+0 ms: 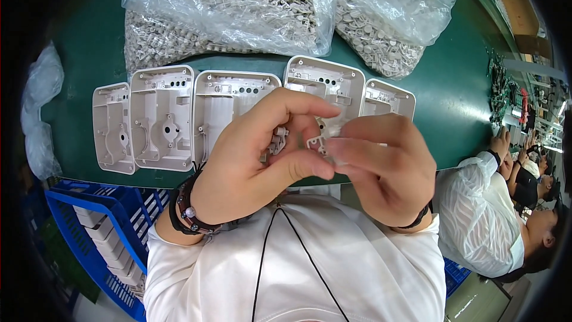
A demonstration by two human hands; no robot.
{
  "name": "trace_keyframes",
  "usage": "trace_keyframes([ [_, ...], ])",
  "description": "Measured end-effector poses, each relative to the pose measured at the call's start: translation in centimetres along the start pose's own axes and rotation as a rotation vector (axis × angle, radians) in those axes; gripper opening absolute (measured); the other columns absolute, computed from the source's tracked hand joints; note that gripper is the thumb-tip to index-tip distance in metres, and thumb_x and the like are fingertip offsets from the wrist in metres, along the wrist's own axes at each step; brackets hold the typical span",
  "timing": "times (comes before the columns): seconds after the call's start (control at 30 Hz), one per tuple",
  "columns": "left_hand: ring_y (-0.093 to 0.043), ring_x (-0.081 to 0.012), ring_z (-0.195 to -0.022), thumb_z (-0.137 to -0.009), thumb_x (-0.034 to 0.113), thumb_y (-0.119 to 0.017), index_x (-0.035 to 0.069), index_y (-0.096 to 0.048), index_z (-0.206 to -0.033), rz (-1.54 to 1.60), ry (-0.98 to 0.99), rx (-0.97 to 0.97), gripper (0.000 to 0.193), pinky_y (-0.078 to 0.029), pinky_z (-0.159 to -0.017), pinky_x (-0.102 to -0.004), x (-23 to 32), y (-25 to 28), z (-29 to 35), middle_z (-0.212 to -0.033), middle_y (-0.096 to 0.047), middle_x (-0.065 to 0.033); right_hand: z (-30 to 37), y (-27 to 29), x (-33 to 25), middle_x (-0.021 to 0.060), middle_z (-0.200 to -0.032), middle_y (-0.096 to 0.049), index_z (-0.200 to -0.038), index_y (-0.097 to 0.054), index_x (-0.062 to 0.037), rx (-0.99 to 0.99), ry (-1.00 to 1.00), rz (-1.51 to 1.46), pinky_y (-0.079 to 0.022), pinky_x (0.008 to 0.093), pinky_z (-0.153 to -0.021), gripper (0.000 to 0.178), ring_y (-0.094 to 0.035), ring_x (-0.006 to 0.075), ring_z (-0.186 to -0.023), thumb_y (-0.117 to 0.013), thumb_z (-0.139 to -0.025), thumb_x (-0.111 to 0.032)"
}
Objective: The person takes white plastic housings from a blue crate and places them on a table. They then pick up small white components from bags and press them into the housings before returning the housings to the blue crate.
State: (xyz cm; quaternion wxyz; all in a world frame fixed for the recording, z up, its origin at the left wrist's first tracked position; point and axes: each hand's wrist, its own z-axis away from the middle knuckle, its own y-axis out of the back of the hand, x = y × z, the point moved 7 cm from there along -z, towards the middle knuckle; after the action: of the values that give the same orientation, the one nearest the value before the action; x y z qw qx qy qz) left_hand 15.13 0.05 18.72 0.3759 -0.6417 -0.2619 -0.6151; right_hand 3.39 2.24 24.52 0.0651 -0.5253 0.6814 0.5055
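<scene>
My left hand (256,143) curls in front of my chest with several small white plastic parts (277,141) cupped in its palm. Between the thumb and fingers of my right hand (387,164) is a small white plastic bracket (316,143), close to the left thumb and fingertips. Beyond both hands stands a row of open white plastic housings; one housing (164,122) lies left of my left wrist, and another housing (333,74) is partly covered by my hands. The housings show screw posts and small round holes inside.
Two clear plastic bags of small white parts, a large bag (226,15) and a smaller bag (390,18), lie along the green table (441,101). A blue crate (113,226) with white housings stands at lower left. Another person (485,214) sits to the right.
</scene>
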Motion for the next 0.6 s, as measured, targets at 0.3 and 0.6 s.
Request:
trace_keyframes([
  [0.3, -0.048, -0.0144, -0.068, -0.089, 0.007, -0.047, 0.001, -0.046, -0.096, 0.159, 0.177, -0.063, 0.009, -0.04, -0.065, -0.0246, -1.6, -0.9, 1.3, -0.081, -0.05, -0.008, -0.1, 0.6, 0.0, 0.0115, -0.087, -0.061, -0.096, -0.062, 0.0007, 0.047, -0.033, -0.055, -0.048, 0.028, -0.059, 0.036, -0.058, 0.0217, -0.073, -0.067, -0.061, 0.003],
  [0.6, -0.051, -0.0252, -0.066, -0.084, 0.008, -0.057, 0.002, -0.05, -0.09, -0.327, -0.099, -0.159, 0.011, -0.041, -0.06, -0.0298, 0.7, -0.4, 0.5, -0.077, -0.048, -0.0108, 0.5, -1.0, -0.3, 0.008, -0.087, -0.063, -0.098, -0.061, -0.004, -0.1, 0.051, -0.052, -0.047, 0.0299, -0.064, 0.033, -0.06, 0.0227, -0.074, -0.071, -0.066, 0.002],
])
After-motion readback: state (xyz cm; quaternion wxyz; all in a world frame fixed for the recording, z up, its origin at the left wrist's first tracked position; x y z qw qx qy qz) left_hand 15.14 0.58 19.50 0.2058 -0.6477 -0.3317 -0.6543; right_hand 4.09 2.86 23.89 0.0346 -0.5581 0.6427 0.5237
